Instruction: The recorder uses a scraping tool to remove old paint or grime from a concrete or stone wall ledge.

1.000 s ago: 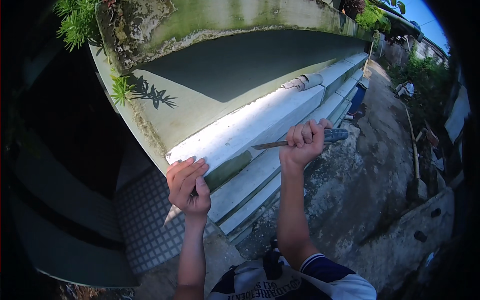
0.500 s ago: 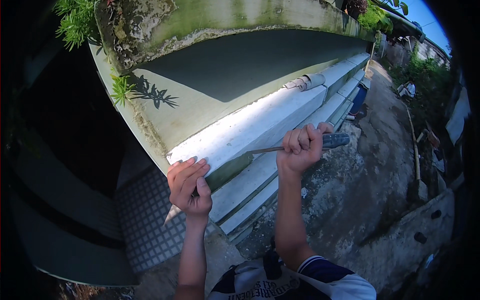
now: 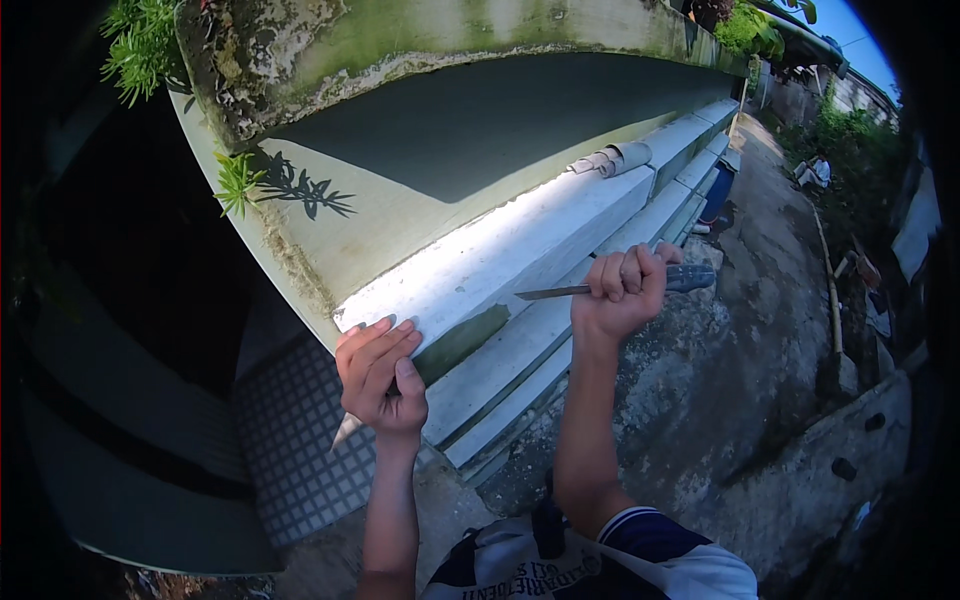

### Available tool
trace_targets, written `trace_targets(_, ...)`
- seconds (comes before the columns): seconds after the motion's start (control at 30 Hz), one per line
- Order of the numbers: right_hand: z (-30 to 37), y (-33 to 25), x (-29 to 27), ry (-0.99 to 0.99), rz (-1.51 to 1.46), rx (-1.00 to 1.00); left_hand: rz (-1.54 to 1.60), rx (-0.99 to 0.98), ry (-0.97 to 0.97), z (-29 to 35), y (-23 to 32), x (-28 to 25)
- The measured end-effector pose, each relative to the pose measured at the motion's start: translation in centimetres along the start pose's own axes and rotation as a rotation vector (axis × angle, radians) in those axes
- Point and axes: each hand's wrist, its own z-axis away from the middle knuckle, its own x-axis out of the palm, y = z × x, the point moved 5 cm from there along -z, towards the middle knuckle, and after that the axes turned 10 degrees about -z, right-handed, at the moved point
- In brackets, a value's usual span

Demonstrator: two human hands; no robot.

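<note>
My right hand [image 3: 622,292] is closed around the dark blue handle of a thin metal tool [image 3: 560,292], whose blade points left at the white painted ledge [image 3: 520,250] of a wall. My left hand [image 3: 380,375] rests on the near corner of that ledge, fingers on top and thumb on the green patch below, and a pale pointed object [image 3: 345,432] sticks out under the palm. The white ledge runs away to the upper right in stepped bands.
A mossy green wall [image 3: 430,130] with small plants [image 3: 238,180] rises above the ledge. A dark gateway and tiled floor [image 3: 290,440] lie at left. Rough concrete ground [image 3: 740,380] lies at right. A grey pipe end [image 3: 610,160] sticks out of the wall, a blue container [image 3: 715,195] stands farther along.
My right hand with the tool has shifted slightly left and down along the ledge. My left hand has stayed on the corner.
</note>
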Motion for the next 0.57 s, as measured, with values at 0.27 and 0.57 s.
trace_targets(0.27, 0.1, -0.3, -1.0, 0.179, -0.031, 0.012, -0.011, 0.004, 0.016, -0.1, 0.0, -0.3)
trace_targets(0.57, 1.3, 0.8, -2.2, 0.171, 0.074, 0.032, -0.006, 0.004, 0.021, 0.0, 0.0, 0.0)
